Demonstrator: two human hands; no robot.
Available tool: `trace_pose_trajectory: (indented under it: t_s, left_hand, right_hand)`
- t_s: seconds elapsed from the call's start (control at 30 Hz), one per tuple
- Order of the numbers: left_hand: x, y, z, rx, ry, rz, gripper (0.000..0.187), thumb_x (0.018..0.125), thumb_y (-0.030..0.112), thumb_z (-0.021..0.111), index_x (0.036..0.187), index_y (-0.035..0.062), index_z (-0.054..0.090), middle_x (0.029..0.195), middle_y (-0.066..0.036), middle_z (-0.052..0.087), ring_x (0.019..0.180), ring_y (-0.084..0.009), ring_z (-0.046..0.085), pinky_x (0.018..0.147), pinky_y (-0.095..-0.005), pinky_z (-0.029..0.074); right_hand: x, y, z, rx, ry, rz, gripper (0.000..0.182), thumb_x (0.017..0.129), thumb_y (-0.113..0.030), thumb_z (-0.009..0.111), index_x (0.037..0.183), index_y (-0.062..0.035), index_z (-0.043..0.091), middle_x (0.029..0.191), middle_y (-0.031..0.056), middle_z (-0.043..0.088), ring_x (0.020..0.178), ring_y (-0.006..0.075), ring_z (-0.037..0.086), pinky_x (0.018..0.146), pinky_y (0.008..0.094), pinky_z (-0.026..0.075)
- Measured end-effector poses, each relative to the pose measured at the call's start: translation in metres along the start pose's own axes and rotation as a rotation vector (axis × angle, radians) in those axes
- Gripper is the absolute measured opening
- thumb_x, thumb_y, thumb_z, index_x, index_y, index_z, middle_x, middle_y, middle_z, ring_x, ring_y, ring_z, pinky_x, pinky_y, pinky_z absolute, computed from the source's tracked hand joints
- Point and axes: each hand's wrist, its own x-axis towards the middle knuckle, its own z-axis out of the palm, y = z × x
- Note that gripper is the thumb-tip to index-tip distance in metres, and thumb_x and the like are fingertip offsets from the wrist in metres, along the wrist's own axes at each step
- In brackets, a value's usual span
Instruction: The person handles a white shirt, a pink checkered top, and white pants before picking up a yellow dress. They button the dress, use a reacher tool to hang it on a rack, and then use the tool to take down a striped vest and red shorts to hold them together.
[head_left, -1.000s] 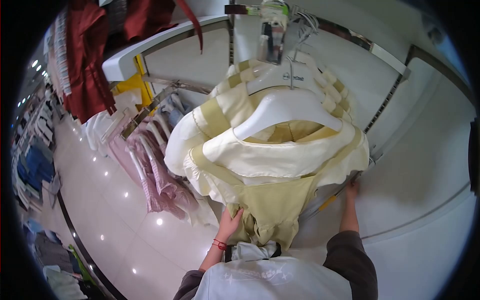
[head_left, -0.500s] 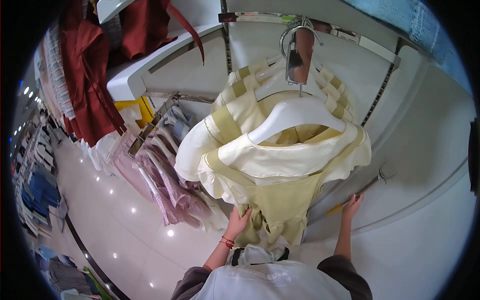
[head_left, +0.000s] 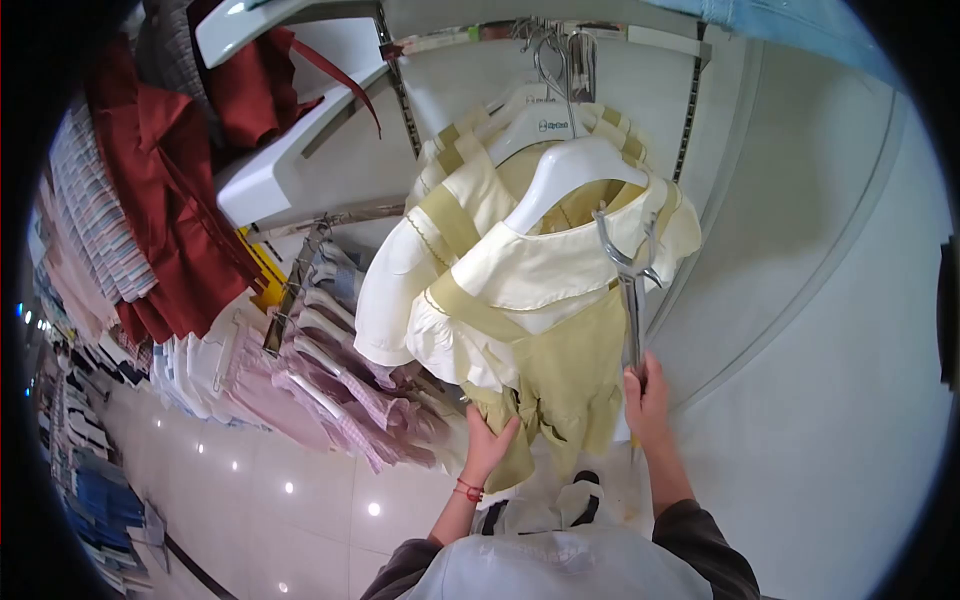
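A cream and olive-green child's outfit (head_left: pixel 565 345) hangs on a white hanger (head_left: pixel 565 180) at the front of a row of similar garments. My left hand (head_left: pixel 488 447), with a red string at the wrist, grips the green cloth low on its left side. Closed around a metal garment hook pole (head_left: pixel 633 320) is my right hand (head_left: pixel 648 400). The pole stands nearly upright, its forked head overlapping the outfit's right shoulder in view. Whether the fork touches the cloth cannot be made out.
Several hangers share the metal rail (head_left: pixel 640 35) above. Pink garments (head_left: pixel 345 375) hang lower left, below a white shelf (head_left: pixel 265 190). Dark red clothing (head_left: pixel 165 190) hangs farther left. A pale curved wall (head_left: pixel 800 250) stands at the right.
My right hand has come inward from the right, swinging the hook pole from a slant beside the wall to nearly upright before the outfit. My left hand keeps its hold. The view has shifted.
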Motion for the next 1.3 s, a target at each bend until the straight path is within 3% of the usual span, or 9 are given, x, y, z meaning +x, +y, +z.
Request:
trace_pose_trajectory:
  t_s: [0.1,0.17,0.3,0.43,0.5,0.8,0.97,1.1,1.3]
  left_hand:
    - [-0.006,0.021,-0.024,-0.055,0.230,0.163,0.066,0.069,0.011,0.068,0.120,-0.0026,0.028,0.117,-0.018,0.037,0.110,-0.0294,0.038,0.094,-0.0364,0.032]
    - [0.003,0.053,-0.053,0.129,0.366,0.475,0.065,0.068,0.007,0.066,0.121,-0.0001,0.029,0.121,-0.017,0.034,0.114,-0.0293,0.034,0.097,-0.0373,0.029]
    - [0.023,0.137,-0.091,0.170,0.366,0.783,0.058,0.069,0.002,0.061,0.119,0.0020,0.030,0.120,-0.018,0.036,0.112,-0.0294,0.036,0.094,-0.0380,0.030]
    - [0.028,0.172,-0.097,0.197,0.325,0.818,0.045,0.071,0.000,0.057,0.111,0.0011,0.038,0.113,-0.018,0.044,0.104,-0.0293,0.042,0.090,-0.0371,0.033]
    - [0.018,0.173,-0.088,0.108,0.309,0.767,0.036,0.070,0.000,0.058,0.103,0.0003,0.045,0.103,-0.015,0.049,0.098,-0.0289,0.047,0.087,-0.0366,0.036]
    - [-0.041,0.098,-0.004,0.078,-0.320,0.366,0.045,0.076,0.010,0.062,0.113,-0.0013,0.039,0.111,-0.016,0.046,0.105,-0.0274,0.046,0.091,-0.0350,0.037]
    - [-0.045,0.054,0.020,0.157,-0.343,0.312,0.058,0.076,0.011,0.063,0.121,-0.0026,0.028,0.117,-0.019,0.041,0.113,-0.0296,0.041,0.095,-0.0359,0.034]
    - [-0.044,0.046,0.043,0.150,-0.324,0.274,0.063,0.075,0.011,0.063,0.122,-0.0043,0.025,0.119,-0.021,0.038,0.116,-0.0292,0.038,0.096,-0.0362,0.033]
    - [-0.040,0.045,0.078,-0.210,-0.243,0.147,0.055,0.079,0.012,0.060,0.119,-0.0072,0.028,0.112,-0.021,0.042,0.108,-0.0285,0.043,0.093,-0.0345,0.033]
  right_hand:
    - [-0.005,-0.018,0.011,0.064,0.021,0.054,0.036,0.084,-0.014,0.051,0.115,0.0020,0.042,0.068,0.0076,0.044,0.060,0.0131,0.042,0.058,0.0251,0.039]
    - [-0.005,-0.028,0.018,0.102,0.049,0.084,0.035,0.085,-0.014,0.050,0.115,0.0021,0.042,0.068,0.0065,0.043,0.060,0.0123,0.042,0.057,0.0246,0.039]
    - [-0.007,-0.041,0.030,0.183,0.023,0.144,0.035,0.086,-0.014,0.050,0.116,0.0015,0.042,0.068,0.0048,0.043,0.059,0.0113,0.041,0.056,0.0241,0.037]
    - [-0.002,-0.049,0.039,0.197,0.018,0.122,0.035,0.086,-0.015,0.051,0.116,0.0012,0.042,0.068,0.0038,0.042,0.059,0.0106,0.040,0.055,0.0235,0.036]
    - [0.007,-0.054,0.043,0.192,0.034,0.085,0.035,0.086,-0.015,0.051,0.115,0.0013,0.043,0.068,0.0034,0.042,0.059,0.0102,0.040,0.055,0.0232,0.036]
    - [0.029,-0.036,0.069,0.423,0.065,0.001,0.034,0.085,-0.014,0.054,0.112,0.0020,0.041,0.074,0.0025,0.046,0.062,0.0075,0.040,0.055,0.0216,0.036]
    - [0.034,-0.050,0.078,0.579,0.022,0.057,0.032,0.085,-0.007,0.053,0.112,0.0009,0.038,0.085,0.0028,0.049,0.068,0.0066,0.043,0.059,0.0194,0.037]
    - [0.033,-0.065,0.077,0.569,0.029,-0.025,0.031,0.086,-0.005,0.049,0.114,-0.0019,0.035,0.083,0.0024,0.047,0.059,0.0040,0.040,0.050,0.0175,0.035]
    - [0.023,-0.089,0.067,0.573,0.008,-0.037,0.031,0.084,-0.002,0.051,0.111,-0.0002,0.035,0.083,0.0027,0.045,0.066,0.0051,0.041,0.057,0.0178,0.036]
